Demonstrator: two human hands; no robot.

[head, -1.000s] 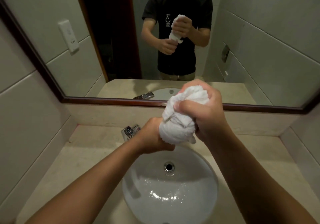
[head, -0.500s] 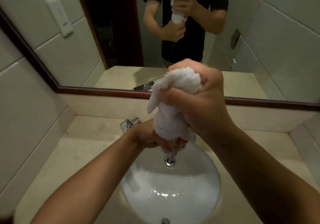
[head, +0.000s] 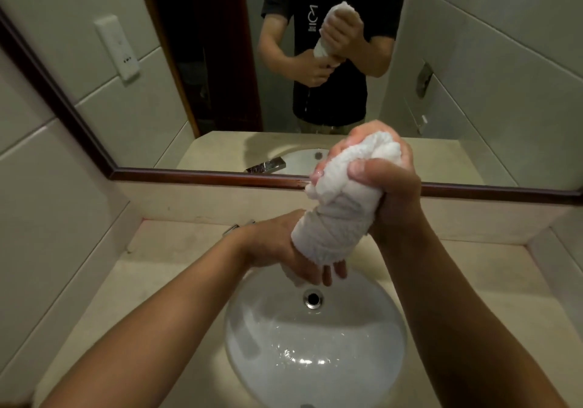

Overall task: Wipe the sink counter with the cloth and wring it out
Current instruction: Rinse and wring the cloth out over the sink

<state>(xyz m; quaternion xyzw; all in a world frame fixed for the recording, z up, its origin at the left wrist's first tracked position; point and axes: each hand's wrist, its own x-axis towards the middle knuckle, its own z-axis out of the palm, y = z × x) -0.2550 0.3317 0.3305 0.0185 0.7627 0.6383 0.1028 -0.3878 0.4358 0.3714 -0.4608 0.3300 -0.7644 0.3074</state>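
A white cloth [head: 337,205], twisted into a thick roll, stands nearly upright over the round white sink [head: 315,347]. My right hand [head: 391,187] grips its upper end, fingers curled round the bunched top. My left hand [head: 284,250] grips the lower end just above the drain [head: 313,298]; its fingertips show under the cloth. The beige counter [head: 176,256] surrounds the basin. Water glistens in the bowl.
The chrome tap [head: 238,226] is mostly hidden behind my left wrist. A wood-framed mirror [head: 202,175] runs along the back and reflects a person wringing the cloth. Tiled walls close in on the left [head: 47,187] and right.
The cloth has been twisted longer and tighter. My right hand has shifted to the right and my left hand sits lower over the drain. The camera has tilted slightly.
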